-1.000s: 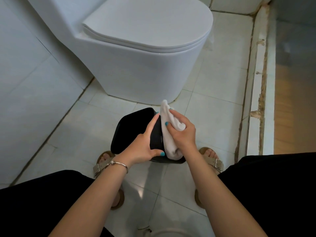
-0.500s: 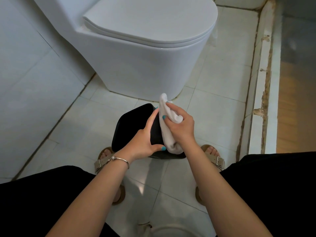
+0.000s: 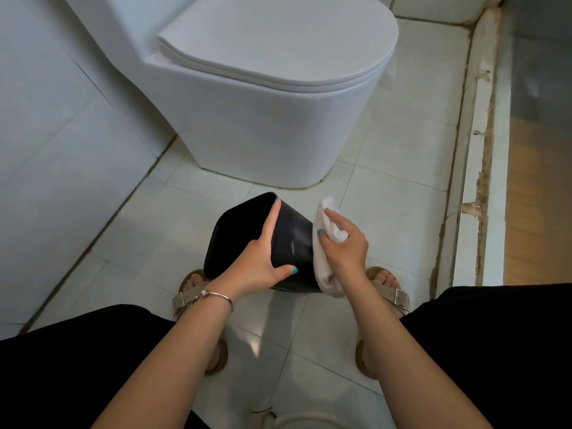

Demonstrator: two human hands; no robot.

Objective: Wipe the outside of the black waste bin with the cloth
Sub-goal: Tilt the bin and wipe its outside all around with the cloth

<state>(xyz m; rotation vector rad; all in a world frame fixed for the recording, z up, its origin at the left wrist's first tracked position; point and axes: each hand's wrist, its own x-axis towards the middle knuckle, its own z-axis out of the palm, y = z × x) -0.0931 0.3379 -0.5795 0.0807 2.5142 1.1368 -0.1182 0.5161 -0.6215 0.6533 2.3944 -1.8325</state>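
The black waste bin point(image 3: 294, 239) is tilted over the tiled floor between my feet, its flat bottom face turned left and a glossy side facing up. My left hand point(image 3: 263, 258) grips it, fingers over the bottom face and thumb across the upper side. A white cloth point(image 3: 325, 261) hangs along the bin's right side. My right hand point(image 3: 343, 243) holds the cloth bunched in its fingers and presses it against that side.
A white toilet point(image 3: 272, 97) with its lid down stands just beyond the bin. A tiled wall point(image 3: 46, 134) runs along the left. A raised threshold point(image 3: 476, 150) borders the floor on the right, with wooden flooring point(image 3: 538, 196) past it. My sandalled feet flank the bin.
My right hand has slid the cloth from the bin's upper face over to its right side. More of the glossy upper face now shows. The left hand keeps its grip.
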